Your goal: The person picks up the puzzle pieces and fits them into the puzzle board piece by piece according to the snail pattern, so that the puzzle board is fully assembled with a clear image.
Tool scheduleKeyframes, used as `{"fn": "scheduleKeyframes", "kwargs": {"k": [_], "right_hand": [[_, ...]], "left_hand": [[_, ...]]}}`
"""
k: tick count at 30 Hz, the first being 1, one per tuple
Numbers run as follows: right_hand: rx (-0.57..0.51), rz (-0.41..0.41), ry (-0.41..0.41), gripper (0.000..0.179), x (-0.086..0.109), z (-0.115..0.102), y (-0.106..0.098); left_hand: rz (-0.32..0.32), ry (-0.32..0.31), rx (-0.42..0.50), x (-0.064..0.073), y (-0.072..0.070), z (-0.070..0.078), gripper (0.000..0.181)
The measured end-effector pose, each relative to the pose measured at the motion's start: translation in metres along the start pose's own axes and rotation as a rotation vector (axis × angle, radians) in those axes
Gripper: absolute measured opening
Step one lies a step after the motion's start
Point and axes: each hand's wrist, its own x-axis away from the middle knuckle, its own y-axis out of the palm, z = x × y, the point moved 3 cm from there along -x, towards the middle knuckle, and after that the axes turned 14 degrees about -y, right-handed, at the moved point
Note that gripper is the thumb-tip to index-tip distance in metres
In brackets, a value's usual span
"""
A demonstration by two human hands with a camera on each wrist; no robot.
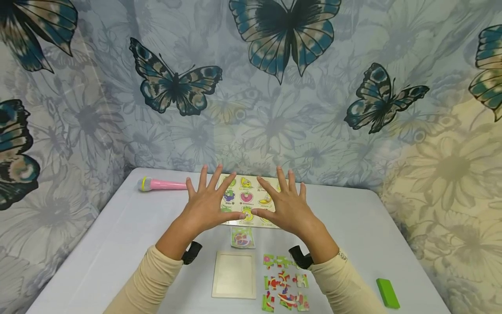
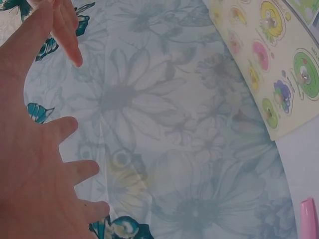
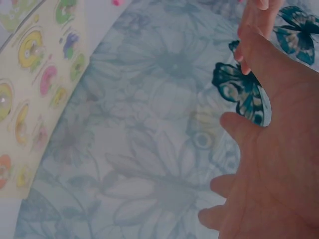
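Observation:
Both hands are raised over the table with fingers spread, and neither holds anything. In the head view the left hand [image 1: 207, 204] and the right hand [image 1: 289, 206] overlap a fruit puzzle board [image 1: 246, 186], their thumb tips close together. Nearer the person lies a small picture card [image 1: 242, 237], then a pale, shallow square tray [image 1: 234, 274]. To the tray's right, loose jigsaw pieces [image 1: 283, 276] in green and red are laid out in rows. Each wrist view shows its own palm and spread fingers, with the fruit board [image 2: 244, 55] off to one side.
A pink toy microphone [image 1: 162, 184] lies at the back left of the white table [image 1: 341, 226]. A green block [image 1: 388, 293] sits near the front right. Behind the table hangs a butterfly-and-flower patterned cloth [image 1: 274, 126].

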Motion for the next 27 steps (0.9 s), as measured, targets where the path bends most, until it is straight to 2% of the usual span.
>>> {"fn": "scheduleKeyframes", "kwargs": {"k": [4,8,14,17,21,27], "right_hand": [[0.001,0.009,-0.010,0.079,0.003,-0.001,0.001],[0.016,0.023,-0.054,0.070,0.003,0.002,0.015],[-0.006,-0.042,-0.116,0.041,0.019,0.006,0.066],[-0.043,-0.078,-0.126,0.027,0.030,0.003,0.084],[-0.073,-0.110,-0.111,0.019,0.045,-0.001,0.094],[-0.051,-0.139,-0.083,0.019,0.061,0.000,0.099]], "left_hand": [[-0.011,-0.003,0.005,0.002,0.001,-0.002,0.105],[-0.066,-0.031,0.023,0.008,0.010,-0.016,0.100],[-0.270,-0.073,0.048,0.036,0.052,-0.047,0.095],[-0.364,-0.085,0.069,0.053,0.071,-0.056,0.094],[-0.445,-0.091,0.098,0.070,0.084,-0.058,0.093],[-0.467,-0.070,0.093,0.086,0.090,-0.052,0.095]]}}
